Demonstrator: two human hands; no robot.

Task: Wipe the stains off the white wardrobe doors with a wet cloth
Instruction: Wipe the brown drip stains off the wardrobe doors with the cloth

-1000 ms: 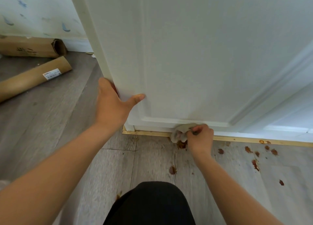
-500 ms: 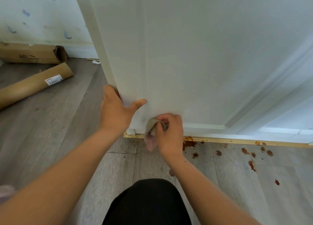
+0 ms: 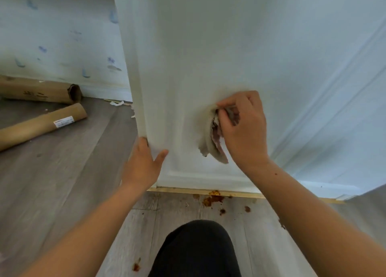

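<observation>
Head view: the cloth (image 3: 211, 145) has been raised from the bottom rail and is pressed on the lower panel of the door (image 3: 229, 47), pinched in the grip of the right hand (image 3: 244, 128). The door's edge is clasped by the left hand (image 3: 144, 166). Wiping is judged unfinished.

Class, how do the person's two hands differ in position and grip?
The left hand grips the edge of the door; the right hand pinches a stained cloth against its panel. The left hand sits lower than the right hand. Both work on the same white door.
</observation>
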